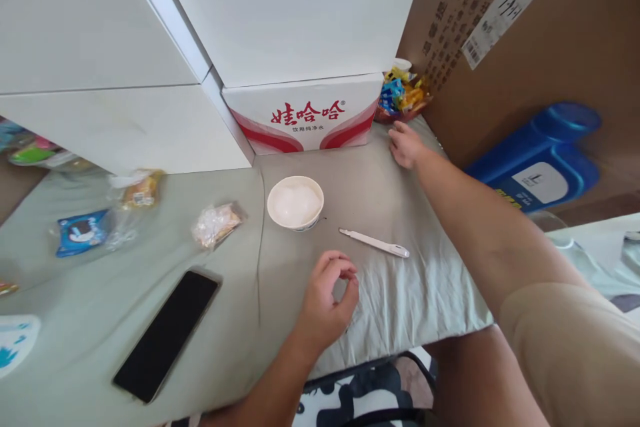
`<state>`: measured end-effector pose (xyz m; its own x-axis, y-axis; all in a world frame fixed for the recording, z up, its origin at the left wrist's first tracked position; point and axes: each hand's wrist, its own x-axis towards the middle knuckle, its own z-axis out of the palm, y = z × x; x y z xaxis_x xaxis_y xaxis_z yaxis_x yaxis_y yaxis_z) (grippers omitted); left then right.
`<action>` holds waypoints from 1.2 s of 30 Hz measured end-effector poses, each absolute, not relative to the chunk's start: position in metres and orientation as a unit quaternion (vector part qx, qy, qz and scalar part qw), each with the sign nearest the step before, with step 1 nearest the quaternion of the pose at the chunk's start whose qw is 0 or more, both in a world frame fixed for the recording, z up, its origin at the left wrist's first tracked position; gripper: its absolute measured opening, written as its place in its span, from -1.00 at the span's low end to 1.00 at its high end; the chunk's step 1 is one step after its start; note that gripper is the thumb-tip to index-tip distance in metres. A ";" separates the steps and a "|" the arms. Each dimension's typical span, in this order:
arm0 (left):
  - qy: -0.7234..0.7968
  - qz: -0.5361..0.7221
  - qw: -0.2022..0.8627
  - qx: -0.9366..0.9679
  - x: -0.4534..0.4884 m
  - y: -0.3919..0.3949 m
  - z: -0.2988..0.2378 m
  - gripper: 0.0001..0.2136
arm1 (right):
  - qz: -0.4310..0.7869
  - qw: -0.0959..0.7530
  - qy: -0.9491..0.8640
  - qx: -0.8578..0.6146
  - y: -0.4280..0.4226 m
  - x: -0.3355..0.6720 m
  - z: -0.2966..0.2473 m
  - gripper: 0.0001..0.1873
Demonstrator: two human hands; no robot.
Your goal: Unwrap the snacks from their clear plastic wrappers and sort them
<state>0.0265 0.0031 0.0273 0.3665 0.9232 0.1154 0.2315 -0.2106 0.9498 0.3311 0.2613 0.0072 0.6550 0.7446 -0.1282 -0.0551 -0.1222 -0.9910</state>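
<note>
My left hand [330,297] rests over the cloth near the front edge, its fingers loosely curled with a gap to the thumb and nothing visible in it. Beyond it are a white paper bowl [295,203] with white contents and a slim white pen-like tool [375,242], which looks like a utility knife, lying on the cloth. My right arm reaches far forward; my right hand [404,145], fingers bent and slightly apart, is just in front of a bowl of wrapped snacks [404,95]. I see nothing held in it.
A white and red carton [310,113] stands against the white cabinet [295,7]. A large brown cardboard box [500,93] walls off the right. On the left lie a black phone [167,333], a clear crumpled packet [217,225], a blue snack packet [83,232] and a yellow packet [144,188].
</note>
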 end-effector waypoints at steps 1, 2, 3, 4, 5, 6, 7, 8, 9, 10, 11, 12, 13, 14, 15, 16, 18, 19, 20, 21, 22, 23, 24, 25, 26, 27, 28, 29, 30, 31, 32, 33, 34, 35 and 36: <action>0.423 0.375 0.463 0.682 0.026 0.005 0.027 -0.94 | 0.328 0.589 -0.287 -0.680 0.258 0.328 0.009 -0.78; 0.425 0.378 0.462 0.680 0.026 0.006 0.028 -0.94 | 0.322 0.563 -0.321 -0.690 0.251 0.324 0.011 -0.79; 0.426 0.382 0.461 0.678 0.025 0.006 0.028 -0.94 | 0.312 0.538 -0.352 -0.699 0.240 0.321 0.012 -0.82; 0.427 0.387 0.460 0.675 0.025 0.006 0.029 -0.94 | 0.299 0.517 -0.379 -0.707 0.228 0.317 0.014 -0.84; 0.427 0.393 0.461 0.671 0.024 0.005 0.030 -0.94 | 0.288 0.504 -0.400 -0.709 0.213 0.313 0.015 -0.87; 0.426 0.399 0.463 0.667 0.023 0.003 0.032 -0.94 | 0.282 0.498 -0.417 -0.707 0.197 0.309 0.016 -0.88; 0.424 0.406 0.467 0.661 0.022 0.002 0.033 -0.93 | 0.265 0.489 -0.445 -0.702 0.181 0.305 0.017 -0.89; 0.426 0.413 0.477 0.649 0.020 0.000 0.035 -0.92 | 0.246 0.481 -0.475 -0.694 0.167 0.301 0.019 -0.89; 0.432 0.422 0.492 0.628 0.018 -0.001 0.036 -0.90 | 0.230 0.476 -0.500 -0.686 0.154 0.295 0.021 -0.88; 0.441 0.432 0.513 0.596 0.014 -0.001 0.038 -0.88 | 0.221 0.473 -0.523 -0.674 0.143 0.288 0.025 -0.87; 0.453 0.447 0.541 0.550 0.008 0.000 0.040 -0.87 | 0.218 0.470 -0.549 -0.656 0.135 0.279 0.029 -0.85; 0.458 0.473 0.565 0.497 0.002 0.001 0.042 -0.84 | 0.219 0.470 -0.574 -0.634 0.129 0.267 0.036 -0.83; 0.460 0.502 0.582 0.444 -0.006 0.003 0.045 -0.81 | 0.216 0.471 -0.599 -0.611 0.125 0.252 0.044 -0.81; 0.462 0.530 0.590 0.396 -0.015 0.005 0.047 -0.77 | 0.215 0.467 -0.626 -0.586 0.122 0.234 0.054 -0.81; 0.462 0.558 0.593 0.352 -0.025 0.006 0.050 -0.74 | 0.212 0.460 -0.654 -0.562 0.119 0.213 0.064 -0.81; 0.463 0.579 0.594 0.313 -0.035 0.007 0.053 -0.71 | 0.206 0.451 -0.680 -0.541 0.118 0.190 0.076 -0.81; 0.462 0.608 0.598 0.243 -0.055 0.005 0.057 -0.68 | 0.191 0.427 -0.727 -0.503 0.117 0.140 0.095 -0.80; 0.460 0.615 0.605 0.213 -0.065 0.003 0.059 -0.67 | 0.184 0.413 -0.750 -0.484 0.119 0.114 0.103 -0.80; 0.456 0.618 0.613 0.187 -0.074 0.000 0.059 -0.66 | 0.180 0.397 -0.771 -0.464 0.123 0.086 0.108 -0.79; 0.452 0.618 0.621 0.167 -0.082 -0.003 0.059 -0.64 | 0.179 0.380 -0.793 -0.442 0.128 0.059 0.111 -0.78; 0.447 0.616 0.630 0.150 -0.091 -0.007 0.058 -0.62 | 0.178 0.363 -0.813 -0.420 0.135 0.030 0.111 -0.77; 0.441 0.614 0.640 0.137 -0.099 -0.011 0.057 -0.61 | 0.178 0.346 -0.831 -0.397 0.144 0.001 0.108 -0.76; 0.434 0.613 0.648 0.126 -0.107 -0.015 0.056 -0.61 | 0.176 0.329 -0.848 -0.377 0.155 -0.029 0.103 -0.75; 0.425 0.613 0.655 0.118 -0.116 -0.018 0.055 -0.61 | 0.171 0.312 -0.864 -0.357 0.166 -0.059 0.097 -0.74; 0.416 0.615 0.660 0.112 -0.124 -0.020 0.053 -0.63 | 0.165 0.294 -0.878 -0.339 0.178 -0.091 0.090 -0.73; 0.410 0.617 0.663 0.107 -0.133 -0.021 0.051 -0.65 | 0.158 0.275 -0.892 -0.323 0.191 -0.122 0.082 -0.72; 0.407 0.619 0.664 0.102 -0.141 -0.021 0.049 -0.67 | 0.151 0.257 -0.903 -0.311 0.204 -0.154 0.074 -0.70; 0.408 0.619 0.664 0.094 -0.149 -0.019 0.047 -0.68 | 0.143 0.240 -0.911 -0.303 0.218 -0.185 0.066 -0.68; 0.410 0.615 0.668 0.086 -0.156 -0.016 0.045 -0.67 | 0.131 0.224 -0.918 -0.300 0.231 -0.215 0.059 -0.65; 0.413 0.608 0.674 0.077 -0.163 -0.013 0.043 -0.66 | 0.118 0.211 -0.923 -0.299 0.246 -0.243 0.054 -0.61; 0.414 0.599 0.682 0.069 -0.170 -0.008 0.041 -0.64 | 0.104 0.198 -0.928 -0.297 0.260 -0.268 0.049 -0.58; 0.413 0.591 0.690 0.065 -0.176 -0.004 0.039 -0.63 | 0.090 0.188 -0.932 -0.297 0.275 -0.291 0.045 -0.54; 0.411 0.586 0.696 0.063 -0.183 -0.001 0.037 -0.63 | 0.075 0.180 -0.933 -0.302 0.288 -0.312 0.042 -0.51; 0.406 0.585 0.699 0.063 -0.189 0.002 0.035 -0.63 | 0.062 0.174 -0.931 -0.316 0.301 -0.329 0.040 -0.48; 0.401 0.591 0.697 0.063 -0.195 0.004 0.034 -0.64 | 0.052 0.170 -0.925 -0.337 0.313 -0.343 0.038 -0.47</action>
